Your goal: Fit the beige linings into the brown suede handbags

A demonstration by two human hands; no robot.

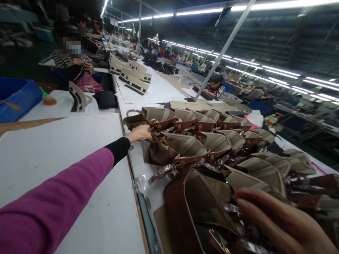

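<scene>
Several brown and beige handbags (185, 148) stand in rows on the middle table, open mouths up, with plastic-wrapped straps between them. My left hand (139, 133), on an arm in a magenta and black sleeve, reaches across and its fingers curl on the edge of a brown handbag (159, 150) in the second row. My right hand (278, 222) is close to the camera and blurred, fingers bent over the rim of the nearest brown handbag (190, 208).
A white table (66, 155) lies at my left, with a blue bin (16, 97), an orange-capped bottle (47, 98) and a black-and-white bag panel (77, 96) at its far end. A seated person in a mask (72, 61) works beyond. More workers and bag panels (132, 76) line the long tables.
</scene>
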